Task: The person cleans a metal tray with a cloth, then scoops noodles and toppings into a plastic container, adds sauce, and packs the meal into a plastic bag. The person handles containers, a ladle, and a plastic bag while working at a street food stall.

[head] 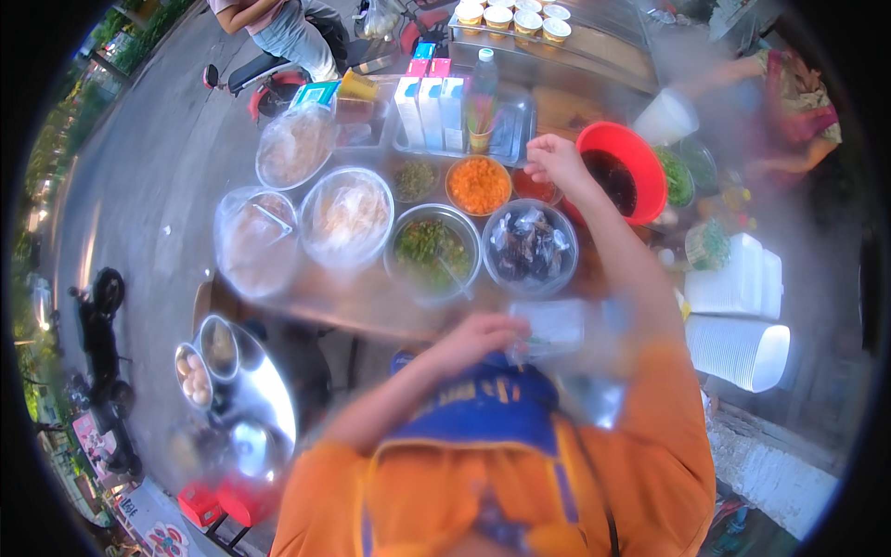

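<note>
My left hand [487, 335] grips the left edge of a small white container [553, 322] at the table's near edge, in front of my blue apron. Blur and haze hide what lies inside it. My right hand [557, 163] is raised over the far side of the table, fingers curled together; I cannot tell whether something is pinched in them. Below it sits a bowl of red sauce [534, 186], beside diced orange vegetables [479, 184]. A red plastic basin [651, 174] of dark liquid stands to its right. Closer in are a bowl of dark food lined with plastic [530, 240] and chopped greens [433, 247] with a spoon.
Plastic-covered tubs [347, 216] stand on the left. Cartons [431, 115] and a bottle [485, 76] are on a metal tray [518, 125]. Stacked foam boxes [734, 351] are at right. Eggs [193, 376] sit lower left. One person [800, 111] is at right, another [292, 35] by a scooter.
</note>
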A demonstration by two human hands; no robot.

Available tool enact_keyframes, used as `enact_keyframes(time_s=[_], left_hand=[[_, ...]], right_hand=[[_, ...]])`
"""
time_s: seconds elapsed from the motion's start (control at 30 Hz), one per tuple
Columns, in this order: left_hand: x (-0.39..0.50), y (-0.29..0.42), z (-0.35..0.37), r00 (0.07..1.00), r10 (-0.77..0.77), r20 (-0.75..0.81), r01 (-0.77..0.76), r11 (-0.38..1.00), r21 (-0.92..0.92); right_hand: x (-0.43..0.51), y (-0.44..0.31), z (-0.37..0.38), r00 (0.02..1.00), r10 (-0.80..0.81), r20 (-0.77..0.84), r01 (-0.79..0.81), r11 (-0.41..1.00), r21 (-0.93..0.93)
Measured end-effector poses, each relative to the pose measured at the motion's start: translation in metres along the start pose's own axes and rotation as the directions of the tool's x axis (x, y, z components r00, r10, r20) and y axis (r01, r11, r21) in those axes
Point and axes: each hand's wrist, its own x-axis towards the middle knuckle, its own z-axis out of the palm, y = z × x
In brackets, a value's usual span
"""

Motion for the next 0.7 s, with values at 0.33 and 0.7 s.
enact_keyframes(time_s=[0.33,0.7], left_hand=[[0.007,0.008,0.009,0.969,-0.246,-0.039,0.237,0.959,-0.152],[0.010,0.013,0.012,0.994,-0.103,-0.025,0.103,0.995,-0.002]], right_hand=[[0.184,0.087,0.061,0.957,0.058,-0.283,-0.039,0.997,0.073],[0.179,0.074,0.040,0.966,-0.168,-0.195,0.142,0.980,-0.138]])
